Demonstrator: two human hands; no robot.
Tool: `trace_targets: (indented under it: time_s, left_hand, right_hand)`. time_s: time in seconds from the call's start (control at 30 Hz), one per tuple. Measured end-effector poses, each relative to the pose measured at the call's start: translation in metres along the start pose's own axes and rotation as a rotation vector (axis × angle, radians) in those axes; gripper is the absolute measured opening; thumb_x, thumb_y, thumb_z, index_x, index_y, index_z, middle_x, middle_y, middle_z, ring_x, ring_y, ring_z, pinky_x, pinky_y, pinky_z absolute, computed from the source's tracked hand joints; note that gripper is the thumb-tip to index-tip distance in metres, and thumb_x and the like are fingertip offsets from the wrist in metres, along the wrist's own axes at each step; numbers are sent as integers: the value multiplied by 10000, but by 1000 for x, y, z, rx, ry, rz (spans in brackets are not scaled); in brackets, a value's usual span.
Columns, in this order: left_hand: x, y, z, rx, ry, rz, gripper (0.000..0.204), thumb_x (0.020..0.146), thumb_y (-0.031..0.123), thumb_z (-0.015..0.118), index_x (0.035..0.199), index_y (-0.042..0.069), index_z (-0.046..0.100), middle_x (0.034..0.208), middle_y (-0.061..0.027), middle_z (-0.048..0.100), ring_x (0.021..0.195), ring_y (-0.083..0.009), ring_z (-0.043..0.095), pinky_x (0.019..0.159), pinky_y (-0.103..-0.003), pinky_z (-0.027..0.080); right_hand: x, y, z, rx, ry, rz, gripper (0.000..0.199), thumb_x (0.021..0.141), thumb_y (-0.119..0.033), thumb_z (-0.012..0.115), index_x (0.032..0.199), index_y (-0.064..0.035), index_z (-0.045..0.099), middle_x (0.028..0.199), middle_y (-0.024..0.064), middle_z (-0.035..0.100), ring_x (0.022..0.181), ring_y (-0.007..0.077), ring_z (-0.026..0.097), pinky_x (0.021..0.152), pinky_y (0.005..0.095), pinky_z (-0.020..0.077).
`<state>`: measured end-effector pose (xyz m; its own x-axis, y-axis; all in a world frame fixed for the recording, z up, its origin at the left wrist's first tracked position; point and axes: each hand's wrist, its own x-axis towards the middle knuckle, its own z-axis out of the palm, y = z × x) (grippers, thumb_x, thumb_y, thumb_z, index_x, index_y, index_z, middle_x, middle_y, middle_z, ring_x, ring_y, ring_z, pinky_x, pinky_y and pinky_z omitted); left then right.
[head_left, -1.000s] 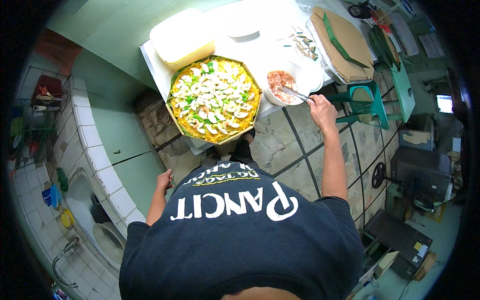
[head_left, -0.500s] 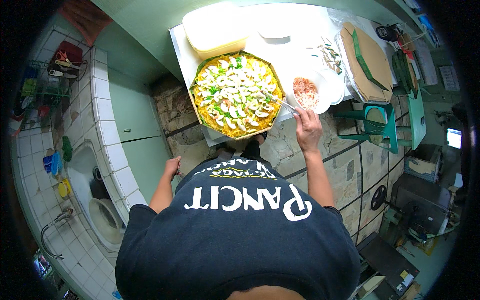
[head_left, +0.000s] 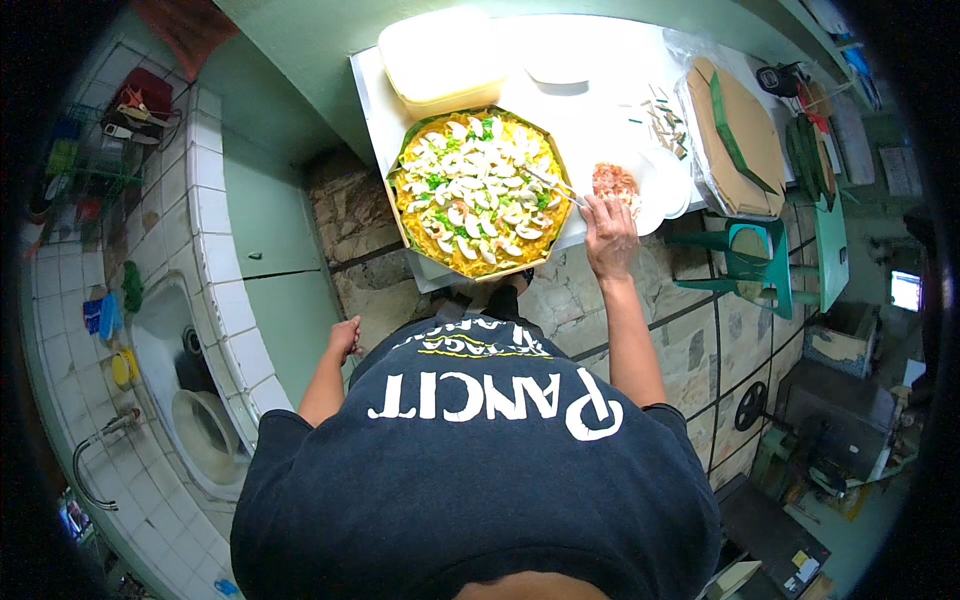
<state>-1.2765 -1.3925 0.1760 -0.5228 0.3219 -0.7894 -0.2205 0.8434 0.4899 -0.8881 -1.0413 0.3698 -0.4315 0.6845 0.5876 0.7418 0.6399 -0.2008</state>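
Right hand (head_left: 609,236) holds a metal utensil (head_left: 550,184) over the octagonal noodle tray (head_left: 480,195) on the white worktop (head_left: 600,110); left hand (head_left: 346,337) hangs free.

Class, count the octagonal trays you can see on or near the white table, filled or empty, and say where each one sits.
2. The octagonal tray of noodles sits at the table's near edge, by the right hand. An empty brown octagonal tray lies bagged at the right end. More may be stacked unseen.

A single head-worn fisheye view looks almost straight down from above the person's own shoulders, so the dark shirt fills the 6 o'clock half. The white surface (head_left: 400,110) sits far off toward 12 o'clock, the sink (head_left: 175,365) curves along 9 o'clock, and the tiled floor spreads toward 3. Edges bend strongly at the black rim.
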Motion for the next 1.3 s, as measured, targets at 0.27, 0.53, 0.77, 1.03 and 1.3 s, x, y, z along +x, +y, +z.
trace_targets:
  time_s: [0.27, 0.53, 0.77, 1.03, 1.3]
  left_hand:
    - [6, -11, -3, 19, -17, 18, 380, 901, 426, 585, 682, 121, 530, 540, 26, 439, 426, -115, 400, 458, -322, 476]
    - [16, 1, -2, 58, -26, 78, 379, 901, 434, 580, 687, 124, 537, 552, 22, 454, 440, -124, 423, 456, -330, 489]
    - [7, 25, 1, 94, -9, 106, 366, 906, 424, 581, 695, 128, 534, 562, 23, 466, 455, -123, 447, 466, -332, 496]
    - [-1, 28, 0, 105, 2, 83, 355, 904, 401, 587, 682, 128, 539, 554, 25, 461, 456, -123, 451, 482, -339, 503]
    - [1, 19, -1, 81, -7, 86, 363, 902, 403, 580, 672, 124, 542, 560, 23, 472, 480, -123, 454, 480, -332, 497]
  right_hand:
    - [5, 25, -44, 255, -40, 272, 193, 904, -188, 602, 1042, -69, 667, 948, 105, 643, 844, 290, 630, 723, 382, 502]
    - [-15, 83, -90, -196, -259, 462, 206, 914, -277, 548, 964, -127, 680, 918, 112, 636, 829, 362, 634, 704, 466, 500]
    - [-17, 83, -77, -199, -295, 434, 199, 913, -258, 553, 971, -103, 664, 918, 101, 638, 827, 333, 632, 727, 438, 492]
    - [-7, 83, -83, -258, -307, 441, 214, 916, -281, 549, 969, -108, 663, 931, 94, 629, 834, 321, 638, 728, 443, 496]
    - [-9, 71, -79, -372, -413, 225, 194, 901, -276, 578, 867, -100, 652, 857, 78, 601, 751, 294, 652, 646, 421, 518]
